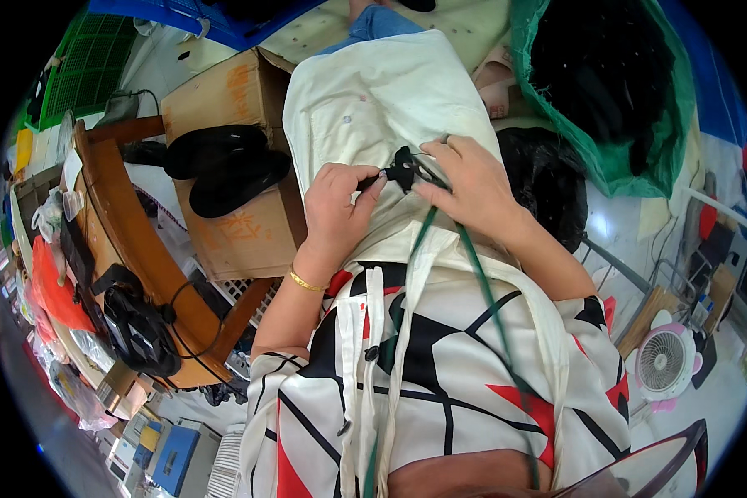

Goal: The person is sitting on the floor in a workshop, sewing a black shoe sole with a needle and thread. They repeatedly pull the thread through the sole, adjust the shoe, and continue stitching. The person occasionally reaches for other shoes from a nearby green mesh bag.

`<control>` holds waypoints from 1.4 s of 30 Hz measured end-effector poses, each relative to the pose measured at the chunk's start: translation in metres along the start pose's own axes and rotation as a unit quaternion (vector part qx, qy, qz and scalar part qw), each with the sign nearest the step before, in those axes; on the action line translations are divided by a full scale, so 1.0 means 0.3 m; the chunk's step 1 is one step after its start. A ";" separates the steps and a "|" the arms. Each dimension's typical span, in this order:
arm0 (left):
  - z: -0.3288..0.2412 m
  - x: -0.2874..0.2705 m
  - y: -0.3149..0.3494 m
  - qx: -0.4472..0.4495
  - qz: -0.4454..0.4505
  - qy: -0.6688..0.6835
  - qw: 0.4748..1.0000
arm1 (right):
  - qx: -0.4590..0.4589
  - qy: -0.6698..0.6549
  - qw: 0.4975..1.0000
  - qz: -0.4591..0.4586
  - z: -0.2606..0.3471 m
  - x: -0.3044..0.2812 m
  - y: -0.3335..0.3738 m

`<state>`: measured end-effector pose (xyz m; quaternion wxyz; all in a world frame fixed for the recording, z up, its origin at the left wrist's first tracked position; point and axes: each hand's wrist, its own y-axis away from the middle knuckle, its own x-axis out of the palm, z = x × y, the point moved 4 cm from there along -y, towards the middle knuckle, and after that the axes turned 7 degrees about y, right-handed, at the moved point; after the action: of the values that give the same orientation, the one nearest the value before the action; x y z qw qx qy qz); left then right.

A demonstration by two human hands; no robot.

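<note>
Over my lap, which a white apron (332, 100) covers, both hands meet at a small black fabric piece (401, 171) shaped like a bow or knotted strap. My left hand (337, 203) is closed, pinching its left end between thumb and forefinger. From the right, my right hand (477, 187) curls its fingers round a black looped tool (428, 169), perhaps small scissors, lying against the fabric piece. Its working end is hard to make out. A green cord (476, 261) hangs from my neck down toward my right hand.
At left, a cardboard box (232, 241) carries black shoe-shaped pieces (236, 183) beside a wooden bench (133, 241) with black straps (133, 324). A green sack (676, 116) full of black pieces stands at far right, near a black plastic bag (544, 187). A fan (662, 358) is lower right.
</note>
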<state>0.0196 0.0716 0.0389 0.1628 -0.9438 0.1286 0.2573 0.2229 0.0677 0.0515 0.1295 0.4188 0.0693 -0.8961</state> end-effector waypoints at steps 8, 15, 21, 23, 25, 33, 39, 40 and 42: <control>-0.009 0.021 -0.001 -0.029 0.010 0.046 0.998 | -0.226 0.114 0.966 -0.054 0.090 0.061 -0.050; 0.017 0.022 0.009 -0.036 -0.023 0.069 0.997 | -0.397 0.003 0.908 -0.136 0.267 0.045 -0.022; 0.017 -0.008 0.008 0.056 -0.044 0.005 0.997 | -0.048 -0.355 0.925 0.129 0.177 -0.004 0.012; 0.020 -0.015 0.021 0.054 -0.046 -0.019 0.997 | 0.014 -0.471 0.875 0.113 0.149 -0.108 0.032; 0.023 -0.022 0.028 0.054 -0.045 -0.036 0.997 | 0.034 -0.554 0.832 -0.024 0.098 -0.237 0.062; 0.018 0.006 0.059 -0.068 -0.100 0.116 0.986 | -0.051 -0.577 0.775 -0.251 0.159 -0.517 0.083; 0.003 0.023 0.074 -0.220 0.026 0.360 0.906 | 0.046 -0.240 0.969 -0.033 0.004 -0.111 0.070; 0.006 0.024 0.088 -0.220 0.020 0.395 0.892 | -0.006 -0.132 0.991 0.013 0.066 -0.061 0.055; -0.003 0.032 0.099 -0.213 0.025 0.495 0.842 | 0.033 -0.196 0.978 0.062 0.066 0.035 0.054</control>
<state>0.0182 0.0426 0.0274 -0.1345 -0.9535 0.1571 -0.2194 0.2067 0.0459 0.0558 0.1824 0.2429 -0.0128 -0.9527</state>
